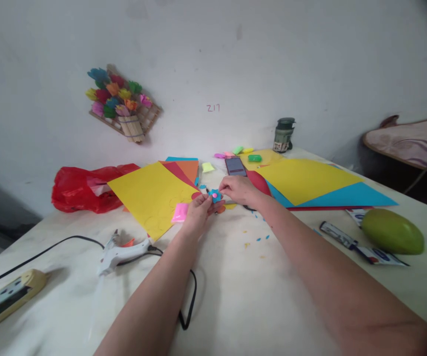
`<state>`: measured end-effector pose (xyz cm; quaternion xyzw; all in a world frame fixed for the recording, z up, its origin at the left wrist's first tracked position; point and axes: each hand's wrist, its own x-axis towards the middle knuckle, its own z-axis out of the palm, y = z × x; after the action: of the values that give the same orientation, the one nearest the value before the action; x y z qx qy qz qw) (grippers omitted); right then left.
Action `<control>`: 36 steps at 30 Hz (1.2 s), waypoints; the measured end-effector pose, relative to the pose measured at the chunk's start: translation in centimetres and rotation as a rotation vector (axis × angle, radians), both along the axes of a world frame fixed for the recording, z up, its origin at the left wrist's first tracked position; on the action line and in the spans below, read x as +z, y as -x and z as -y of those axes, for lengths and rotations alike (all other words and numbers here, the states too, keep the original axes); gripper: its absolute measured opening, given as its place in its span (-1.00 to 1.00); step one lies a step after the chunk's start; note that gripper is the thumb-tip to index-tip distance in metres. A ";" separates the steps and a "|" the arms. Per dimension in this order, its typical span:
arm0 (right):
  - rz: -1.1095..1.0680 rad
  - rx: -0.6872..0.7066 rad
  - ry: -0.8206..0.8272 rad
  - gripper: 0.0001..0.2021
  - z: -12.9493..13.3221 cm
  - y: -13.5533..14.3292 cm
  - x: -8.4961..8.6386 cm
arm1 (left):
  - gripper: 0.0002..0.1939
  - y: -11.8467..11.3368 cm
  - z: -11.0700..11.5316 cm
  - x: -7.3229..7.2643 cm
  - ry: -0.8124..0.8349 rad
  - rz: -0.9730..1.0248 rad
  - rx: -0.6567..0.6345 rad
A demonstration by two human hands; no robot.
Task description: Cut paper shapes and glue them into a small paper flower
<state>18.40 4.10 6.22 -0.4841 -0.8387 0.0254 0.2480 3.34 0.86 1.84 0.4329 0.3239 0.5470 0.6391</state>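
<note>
Near the middle of the table, my left hand [199, 211] is closed on a small blue paper flower [215, 196] with a pink dot at its centre. My right hand [237, 189] has its fingers pinched at the flower's right edge; whether anything small is between the fingertips cannot be made out. Just left of my left hand lies a pink clay packet [179, 213]. It rests on a yellow sheet [144, 195] with pencilled flower outlines. Tiny blue and yellow paper scraps [259, 240] are scattered below my right hand.
On the left lie a white glue gun [118, 254] with its black cord and a power strip [9, 301]. A red plastic bag [75, 190], a phone [235, 166], yellow sheets [306, 178], a marker [337, 234], a green mango [393, 231] and a jar [283, 134] surround the work area.
</note>
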 end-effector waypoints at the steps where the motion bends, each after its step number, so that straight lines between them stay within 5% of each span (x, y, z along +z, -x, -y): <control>1: -0.012 -0.003 0.008 -0.86 0.0 0.0 0.1 | -0.84 0.0 0.0 0.0 -0.001 0.001 0.002; 13: -0.352 -0.192 0.088 -0.87 -1.8 -2.6 -0.4 | -0.82 0.2 -0.3 -0.3 -0.003 0.004 0.066; 19: -0.492 -0.095 0.394 -0.63 0.0 -1.4 0.3 | -0.82 0.0 0.2 0.3 0.007 -0.016 0.045; 26: -0.656 0.011 0.611 -0.69 0.1 0.6 -0.7 | -0.77 0.2 -0.1 0.2 -0.028 -0.149 0.046; 36: -0.760 -0.049 0.548 -0.89 -0.4 0.9 -1.1 | -0.78 -0.1 -0.4 0.5 -0.123 -0.249 0.171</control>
<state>17.47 4.51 5.11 -0.5079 -0.6392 0.4155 0.4010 3.42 1.26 2.37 0.5065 0.4023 0.5601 0.5175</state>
